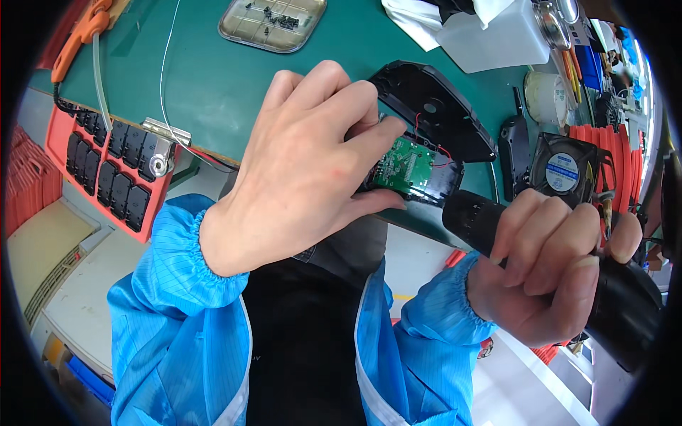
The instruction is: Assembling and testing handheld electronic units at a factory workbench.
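My left hand is closed on the edge of a black plastic housing half, its thumb on the near side and fingers on the far side. A green circuit board lies inside this half, partly covered by my fingers. The other black housing half leans open behind it, joined by thin red wires. My right hand is wrapped round a black power screwdriver. Its front end points left toward the board, just right of the housing; no bit tip can be made out.
On the green table stands a shallow tray of small dark screws. A red tray of black parts is at the left, below an orange-handled tool. A fan and a white container are at the right.
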`<move>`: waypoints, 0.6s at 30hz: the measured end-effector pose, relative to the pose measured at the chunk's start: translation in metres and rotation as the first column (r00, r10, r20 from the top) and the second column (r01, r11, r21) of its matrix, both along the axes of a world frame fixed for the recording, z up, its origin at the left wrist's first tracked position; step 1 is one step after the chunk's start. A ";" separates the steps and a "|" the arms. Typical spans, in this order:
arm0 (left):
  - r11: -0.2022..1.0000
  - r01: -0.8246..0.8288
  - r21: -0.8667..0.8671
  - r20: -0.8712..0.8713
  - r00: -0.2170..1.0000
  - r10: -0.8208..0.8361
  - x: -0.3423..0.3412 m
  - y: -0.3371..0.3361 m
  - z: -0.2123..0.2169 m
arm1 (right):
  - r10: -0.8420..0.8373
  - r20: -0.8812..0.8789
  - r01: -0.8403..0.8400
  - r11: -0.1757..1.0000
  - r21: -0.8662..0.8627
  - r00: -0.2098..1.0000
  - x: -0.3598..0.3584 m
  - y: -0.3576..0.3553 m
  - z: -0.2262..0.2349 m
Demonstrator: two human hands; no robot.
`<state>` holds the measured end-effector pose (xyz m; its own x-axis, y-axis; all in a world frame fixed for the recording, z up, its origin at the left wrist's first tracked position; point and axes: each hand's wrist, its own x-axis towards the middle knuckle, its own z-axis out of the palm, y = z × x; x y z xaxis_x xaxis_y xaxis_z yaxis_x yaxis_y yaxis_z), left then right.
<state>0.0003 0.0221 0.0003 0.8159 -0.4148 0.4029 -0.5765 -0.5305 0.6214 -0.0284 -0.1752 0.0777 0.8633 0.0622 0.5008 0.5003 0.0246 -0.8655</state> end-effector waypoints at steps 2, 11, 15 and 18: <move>1.000 -0.001 -0.004 0.005 1.000 0.001 0.000 0.000 0.000 | -0.007 0.021 0.006 0.999 0.048 1.000 -0.001 0.002 -0.003; 1.000 0.002 -0.010 0.022 1.000 -0.002 -0.001 0.001 -0.002 | 0.063 0.093 -0.074 0.991 0.114 0.994 0.004 -0.024 0.026; 1.000 0.015 -0.012 0.041 0.999 -0.015 -0.002 0.000 -0.003 | -0.195 0.170 0.172 0.975 0.140 0.966 0.045 -0.060 0.041; 1.000 -0.001 0.012 0.047 0.999 0.000 -0.003 0.004 -0.003 | -0.341 0.240 0.308 0.937 0.165 0.909 0.097 -0.077 0.012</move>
<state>-0.0027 0.0260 -0.0029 0.7965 -0.4194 0.4356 -0.6045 -0.5381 0.5874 0.0684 -0.2526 0.0901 0.6632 -0.2744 0.6964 0.7055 -0.0815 -0.7040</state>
